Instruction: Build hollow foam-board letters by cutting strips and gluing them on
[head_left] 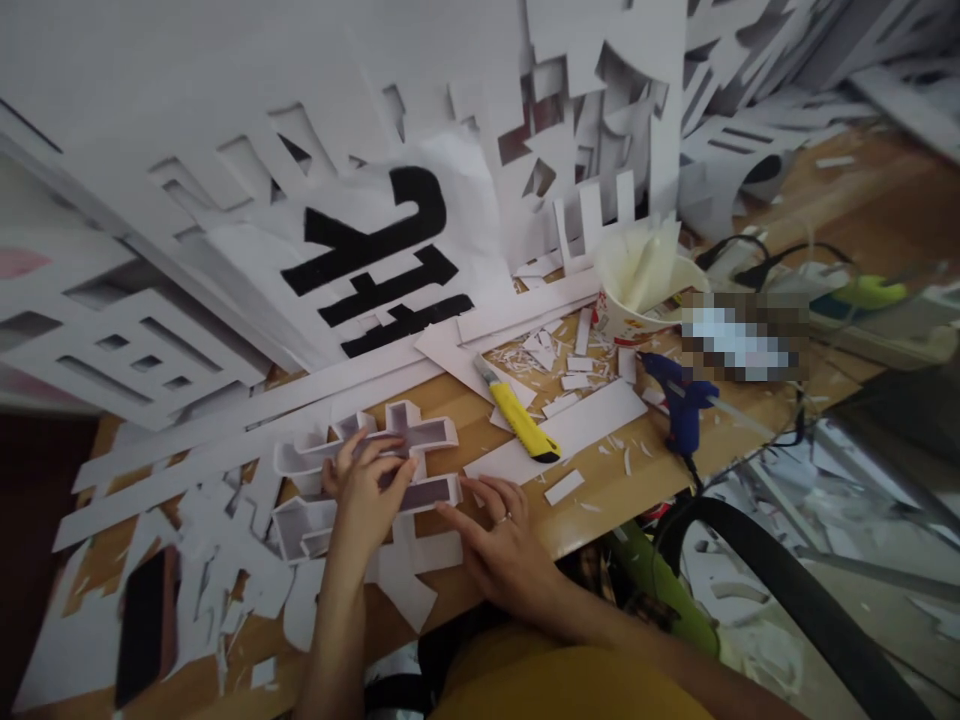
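Observation:
A hollow white character (439, 434) with upright thin walls, looking like foam board or card, lies open side up on the wooden table. My left hand (369, 490) reaches over it, its fingers bent down inside and around the middle walls. At the near right end of the lower bar, my right hand (499, 535) pinches the corner wall between thumb and forefinger; a ring shows on this hand. To the right, a yellow utility knife (525, 415) rests on white strips with its blade pointing away. Farther right stands a blue hot glue gun (682, 400).
White boards with cut-out shapes (450, 60) lean at the back, with a sheet of black printed characters (375, 250). A paper tub (634, 320) stands behind the glue gun. Scraps surround the phone (150, 620) at left. Cables run along the right.

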